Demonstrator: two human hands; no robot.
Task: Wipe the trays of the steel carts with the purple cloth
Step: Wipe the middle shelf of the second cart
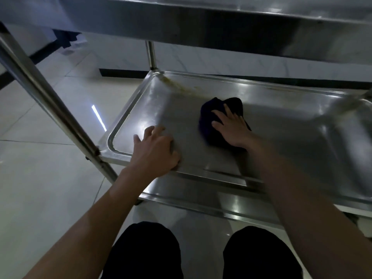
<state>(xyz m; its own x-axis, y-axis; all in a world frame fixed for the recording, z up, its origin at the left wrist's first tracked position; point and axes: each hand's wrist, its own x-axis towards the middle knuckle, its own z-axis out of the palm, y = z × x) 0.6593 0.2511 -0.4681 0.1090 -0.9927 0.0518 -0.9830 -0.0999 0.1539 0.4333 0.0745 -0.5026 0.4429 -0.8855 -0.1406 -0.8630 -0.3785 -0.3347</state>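
Note:
The steel cart's middle tray (281,141) fills the centre of the view, with a yellowish-brown smear (181,86) along its far left rim. The purple cloth (213,117), dark and bunched, lies on the tray floor near the middle. My right hand (231,127) lies flat on top of the cloth, fingers spread and pointing away from me. My left hand (155,150) rests on the tray's near left part, fingers apart, thumb hooked over the near rim, holding nothing.
The upper tray (201,19) hangs overhead at the top. A slanted steel post (50,101) runs down the left, and a thin upright post (151,55) stands at the far corner. A lower tray (201,196) shows beneath. My knees (145,250) are below, on pale floor tiles.

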